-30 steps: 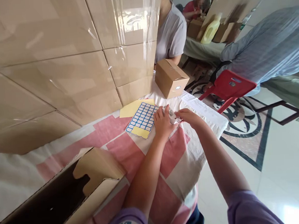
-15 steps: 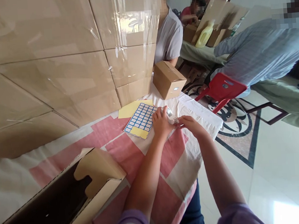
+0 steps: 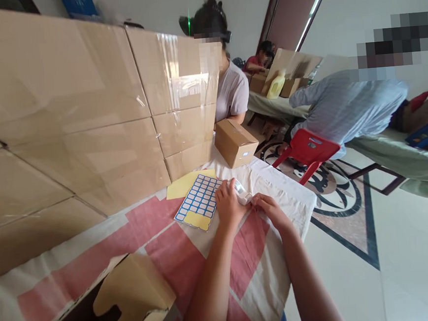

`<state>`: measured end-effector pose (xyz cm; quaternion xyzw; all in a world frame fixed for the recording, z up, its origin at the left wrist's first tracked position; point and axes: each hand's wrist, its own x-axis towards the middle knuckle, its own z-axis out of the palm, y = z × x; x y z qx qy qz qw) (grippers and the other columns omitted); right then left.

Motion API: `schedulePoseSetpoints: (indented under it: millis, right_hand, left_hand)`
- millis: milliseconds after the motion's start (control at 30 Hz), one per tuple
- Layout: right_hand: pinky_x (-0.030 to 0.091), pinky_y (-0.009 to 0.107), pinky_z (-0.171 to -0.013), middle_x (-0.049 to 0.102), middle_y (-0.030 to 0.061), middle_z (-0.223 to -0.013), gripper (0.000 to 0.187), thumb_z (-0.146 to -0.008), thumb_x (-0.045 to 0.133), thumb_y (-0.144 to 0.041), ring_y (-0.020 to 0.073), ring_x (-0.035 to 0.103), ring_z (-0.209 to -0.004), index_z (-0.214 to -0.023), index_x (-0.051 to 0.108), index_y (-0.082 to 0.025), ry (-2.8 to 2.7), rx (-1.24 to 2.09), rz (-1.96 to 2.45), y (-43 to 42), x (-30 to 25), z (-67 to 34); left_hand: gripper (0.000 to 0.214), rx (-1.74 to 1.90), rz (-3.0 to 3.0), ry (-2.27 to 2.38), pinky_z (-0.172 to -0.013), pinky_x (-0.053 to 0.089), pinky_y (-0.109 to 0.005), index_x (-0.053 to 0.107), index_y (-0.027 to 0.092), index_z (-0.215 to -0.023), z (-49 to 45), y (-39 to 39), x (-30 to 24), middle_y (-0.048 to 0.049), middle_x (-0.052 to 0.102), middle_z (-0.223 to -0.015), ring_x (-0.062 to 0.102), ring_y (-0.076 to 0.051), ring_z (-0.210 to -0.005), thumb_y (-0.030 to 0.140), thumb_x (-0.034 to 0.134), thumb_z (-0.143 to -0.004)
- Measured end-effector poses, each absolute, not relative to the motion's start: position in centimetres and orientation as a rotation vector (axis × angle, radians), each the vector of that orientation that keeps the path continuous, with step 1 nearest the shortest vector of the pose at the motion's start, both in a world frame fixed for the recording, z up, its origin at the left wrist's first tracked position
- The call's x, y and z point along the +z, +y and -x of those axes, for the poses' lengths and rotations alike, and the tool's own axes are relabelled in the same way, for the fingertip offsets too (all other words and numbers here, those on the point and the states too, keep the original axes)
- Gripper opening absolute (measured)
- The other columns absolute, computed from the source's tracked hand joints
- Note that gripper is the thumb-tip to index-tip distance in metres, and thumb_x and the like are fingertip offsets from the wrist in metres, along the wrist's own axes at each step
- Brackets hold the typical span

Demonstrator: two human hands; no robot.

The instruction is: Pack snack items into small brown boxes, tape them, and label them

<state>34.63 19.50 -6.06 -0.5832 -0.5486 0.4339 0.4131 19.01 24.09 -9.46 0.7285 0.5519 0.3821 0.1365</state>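
My left hand (image 3: 229, 202) is closed around a small white object (image 3: 240, 190) with a greyish, shiny part, held at the table's far end. I cannot make out its exact kind. At the object's near right end, the fingers of my right hand (image 3: 272, 210) are pinched together; what sits between them is too small to tell. Just left of my left hand lies a sheet of blue-bordered labels (image 3: 198, 201), with a yellow patch where some labels are gone. Behind it, partly covered, is a yellow sheet (image 3: 181, 185).
Stacked, taped cartons (image 3: 58, 113) form a wall on the left. A closed small carton (image 3: 235, 144) stands beyond my hands, and an open carton (image 3: 152, 279) is at the near left. A co-worker (image 3: 233, 92) sits behind the stack; another person (image 3: 357, 99) sits by a red chair (image 3: 311, 145).
The camera view has tilted up, so everything appears lower and slightly left. Both hands stay at the white object, with the right fingers still at its end.
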Motion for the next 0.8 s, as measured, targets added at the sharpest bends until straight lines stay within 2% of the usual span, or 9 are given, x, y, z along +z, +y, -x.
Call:
schedulePoseSetpoints:
  millis: [100, 267, 367, 567, 800]
  right_hand:
    - [0.036, 0.029, -0.059, 0.055, -0.0009, -0.06, 0.054, -0.078, 0.068, -0.073, 0.0147, 0.047, -0.059, -0.067, 0.058, -0.021, -1.301, 1.054, 1.56, 19.9, -6.8, -34.4]
    - [0.03, 0.028, -0.056, 0.052, -0.0011, -0.054, 0.065, -0.069, 0.069, -0.083, 0.0126, 0.043, -0.054, -0.06, 0.054, -0.021, -1.211, 0.998, 1.648, 20.6, -7.6, -33.9]
    - [0.03, 0.029, -0.056, 0.051, -0.0009, -0.053, 0.065, -0.066, 0.07, -0.083, 0.0121, 0.042, -0.053, -0.056, 0.053, -0.021, -1.189, 0.993, 1.674, 20.7, -7.4, -33.7]
    - [0.037, 0.03, -0.063, 0.056, 0.0011, -0.059, 0.063, -0.065, 0.072, -0.08, 0.0141, 0.05, -0.06, -0.059, 0.057, -0.02, -1.154, 1.034, 1.686, 20.5, -6.6, -33.4]
    - [0.037, 0.03, -0.063, 0.056, 0.0013, -0.057, 0.059, -0.063, 0.076, -0.075, 0.0139, 0.05, -0.058, -0.056, 0.057, -0.02, -1.117, 1.119, 1.679, 20.6, -6.0, -33.5]
  left_hand:
    - [0.095, 1.11, -2.115, 1.6, -0.115, 0.039, -0.05, 0.042, 0.019, -0.15, -19.1, 24.1, -9.4, -0.0195, 0.049, -0.15, 0.05, -0.038, -0.132, 0.045, 0.085, -0.069]
    - [0.087, 1.124, -2.111, 1.61, -0.113, 0.04, -0.05, 0.044, 0.018, -0.15, -19.2, 24.0, -9.4, -0.0201, 0.05, -0.15, 0.051, -0.038, -0.132, 0.046, 0.079, -0.075]
    - [0.085, 1.141, -2.094, 1.622, -0.113, 0.04, -0.051, 0.046, 0.018, -0.149, -19.4, 24.1, -9.6, -0.0194, 0.05, -0.149, 0.051, -0.038, -0.132, 0.046, 0.078, -0.075]
    - [0.079, 1.169, -2.068, 1.615, -0.113, 0.04, -0.052, 0.048, 0.018, -0.148, -19.6, 24.1, -9.9, -0.0189, 0.051, -0.148, 0.052, -0.038, -0.129, 0.047, 0.074, -0.079]
    - [0.084, 1.165, -2.059, 1.621, -0.114, 0.039, -0.051, 0.047, 0.021, -0.148, -19.7, 24.3, -10.1, -0.0177, 0.05, -0.15, 0.052, -0.038, -0.13, 0.048, 0.077, -0.074]
